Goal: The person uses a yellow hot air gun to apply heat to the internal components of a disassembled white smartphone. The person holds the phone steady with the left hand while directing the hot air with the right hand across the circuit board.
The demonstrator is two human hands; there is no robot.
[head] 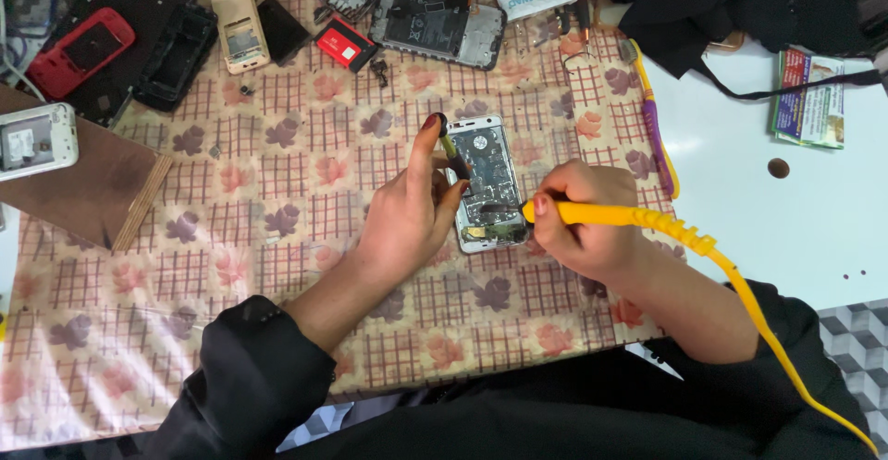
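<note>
An opened white phone [490,159] with its circuit board bare lies face down on the patterned cloth [277,192]. My right hand [578,224] grips a yellow soldering iron [610,213], its dark tip resting on the lower part of the board. Its yellow cord [758,312] trails off to the lower right. My left hand [412,210] pinches a thin dark tool [451,150] between thumb and fingers, held over the phone's left edge.
Several phones and parts lie at the back: a red phone [81,51], a beige shell [239,25], a red battery [344,42], an opened phone [437,25]. A white phone [35,139] sits on a brown board [92,183]. Purple toothbrush [655,127], black cloth [740,2].
</note>
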